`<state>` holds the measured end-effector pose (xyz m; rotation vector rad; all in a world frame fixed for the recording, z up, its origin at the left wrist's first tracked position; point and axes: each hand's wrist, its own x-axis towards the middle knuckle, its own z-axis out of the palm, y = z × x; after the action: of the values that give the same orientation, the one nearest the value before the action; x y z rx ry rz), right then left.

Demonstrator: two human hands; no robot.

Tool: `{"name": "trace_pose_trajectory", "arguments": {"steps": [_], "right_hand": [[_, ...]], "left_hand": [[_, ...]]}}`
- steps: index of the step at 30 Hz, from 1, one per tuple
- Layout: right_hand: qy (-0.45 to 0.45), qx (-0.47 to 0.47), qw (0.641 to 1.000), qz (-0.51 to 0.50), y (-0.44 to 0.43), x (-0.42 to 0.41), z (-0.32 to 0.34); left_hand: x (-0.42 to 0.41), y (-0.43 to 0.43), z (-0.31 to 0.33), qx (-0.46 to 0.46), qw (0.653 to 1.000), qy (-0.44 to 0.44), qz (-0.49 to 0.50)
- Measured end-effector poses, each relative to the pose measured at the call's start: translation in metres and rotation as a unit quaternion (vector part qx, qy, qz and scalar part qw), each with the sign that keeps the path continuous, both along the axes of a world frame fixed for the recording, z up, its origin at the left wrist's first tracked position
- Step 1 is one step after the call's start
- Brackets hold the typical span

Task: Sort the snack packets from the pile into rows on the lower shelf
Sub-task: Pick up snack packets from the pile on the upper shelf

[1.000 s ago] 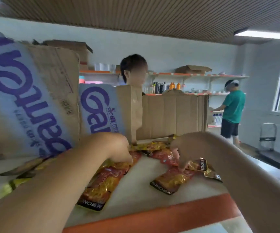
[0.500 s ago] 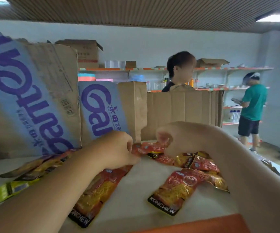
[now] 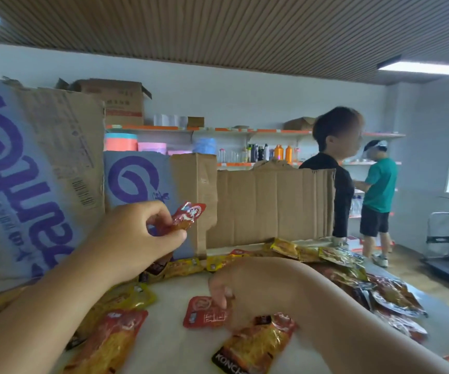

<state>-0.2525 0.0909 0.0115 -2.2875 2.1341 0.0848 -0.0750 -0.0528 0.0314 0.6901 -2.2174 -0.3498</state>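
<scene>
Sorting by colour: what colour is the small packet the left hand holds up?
The small packet is red with a white emblem; head view.

White shelf [image 3: 169, 346]; scattered snack packets [image 3: 255, 346]; cardboard sheets [image 3: 272, 206] upright behind

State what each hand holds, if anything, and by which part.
Left hand pinches small red packet by its lower end. Right hand touches flat red packet at right edge; grip unclear.

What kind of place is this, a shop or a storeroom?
Probably a small shop or its stockroom, mid-restocking: wall shelves with orange edges hold bottles, opened cardboard cartons stand close by, and snack packets lie in a heap.
</scene>
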Motion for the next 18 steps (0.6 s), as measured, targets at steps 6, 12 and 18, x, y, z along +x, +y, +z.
{"name": "trace_pose_trajectory", "arguments": {"steps": [6,12,18], "right_hand": [[0.021,-0.025,0.999,0.005,-0.005,-0.013,-0.008],[0.013,-0.03,0.999,-0.002,-0.006,-0.014,-0.007],[0.013,-0.01,1.0,0.0,-0.005,-0.012,-0.006]], "left_hand": [[0.006,0.005,0.001,-0.011,0.985,-0.173,0.009],[0.009,0.007,0.003,0.004,0.962,-0.272,0.01],[0.01,0.008,0.001,0.016,0.939,-0.342,0.021]]}}
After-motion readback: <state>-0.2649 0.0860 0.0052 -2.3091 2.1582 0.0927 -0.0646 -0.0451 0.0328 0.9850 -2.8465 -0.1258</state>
